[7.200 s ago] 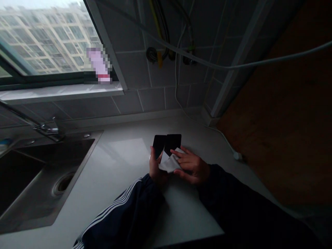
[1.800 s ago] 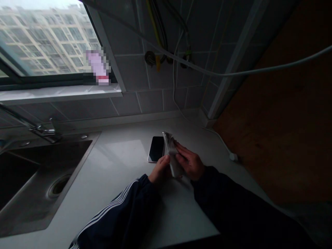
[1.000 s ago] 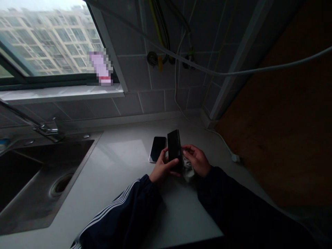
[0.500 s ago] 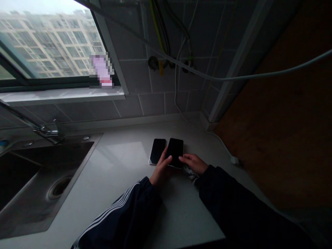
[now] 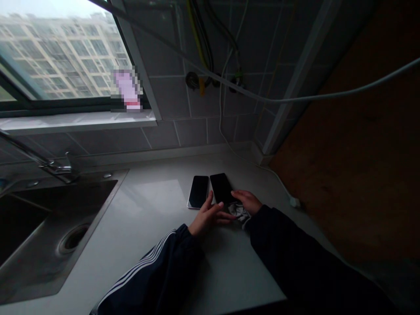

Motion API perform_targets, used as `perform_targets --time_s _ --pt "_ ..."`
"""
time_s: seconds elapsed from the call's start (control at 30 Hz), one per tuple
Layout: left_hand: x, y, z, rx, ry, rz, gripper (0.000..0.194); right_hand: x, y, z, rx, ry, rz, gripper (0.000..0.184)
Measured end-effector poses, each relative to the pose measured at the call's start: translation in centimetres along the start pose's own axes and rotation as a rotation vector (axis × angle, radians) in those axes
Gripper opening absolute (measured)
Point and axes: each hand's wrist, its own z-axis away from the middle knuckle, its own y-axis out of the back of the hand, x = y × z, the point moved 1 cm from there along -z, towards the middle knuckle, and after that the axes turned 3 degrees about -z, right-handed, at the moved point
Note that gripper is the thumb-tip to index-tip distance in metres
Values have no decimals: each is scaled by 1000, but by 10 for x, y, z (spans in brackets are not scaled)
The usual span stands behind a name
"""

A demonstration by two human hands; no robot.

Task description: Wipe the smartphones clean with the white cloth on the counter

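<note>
Two dark-screened phones are side by side on the counter. The left phone (image 5: 198, 192) lies flat, with a light rim along its lower edge. My right hand (image 5: 249, 202) grips the right-hand phone (image 5: 221, 187) by its right edge, thumb on top and fingers mostly hidden. This phone is turned slightly, its top leaning left. In front of both phones, my left hand (image 5: 207, 216) has its fingers spread and holds nothing. Its fingertips reach toward a crumpled grey-white cloth (image 5: 240, 211), which lies beside my right hand; whether they touch it I cannot tell.
A steel sink (image 5: 95, 227) with a faucet (image 5: 61, 168) is set into the pale counter (image 5: 151, 210) at left. A white cable (image 5: 282, 181) runs down the tiled wall to a plug (image 5: 294, 202) at right. Another cable (image 5: 321, 96) hangs across above. A wooden panel (image 5: 354, 157) bounds the right side.
My left hand has let go of the right-hand phone and opened, moving slightly down and toward the cloth. That phone has turned, its top swinging left, with my right hand still at its edge.
</note>
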Motion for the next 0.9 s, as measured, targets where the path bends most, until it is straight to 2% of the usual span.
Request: perform_targets --time_s 0.2,0.37,0.47,0.63,0.77,0.9 --pt "5 -7 0 86 6 0 113 8 4 -7 46 -35 -62 38" --pt "10 -14 5 82 57 -89 119 7 4 -8 42 -58 -62 31" --pt "12 -15 9 49 61 -144 117 4 3 -5 27 -43 -34 46" --pt "10 -15 12 5 -30 -255 109 1 2 0 -17 -17 66 76" --pt "5 -14 9 18 -99 -320 100 0 5 0 -9 12 146 85" --pt "1 -11 7 -14 -100 -370 92 -1 7 1 6 45 185 86"
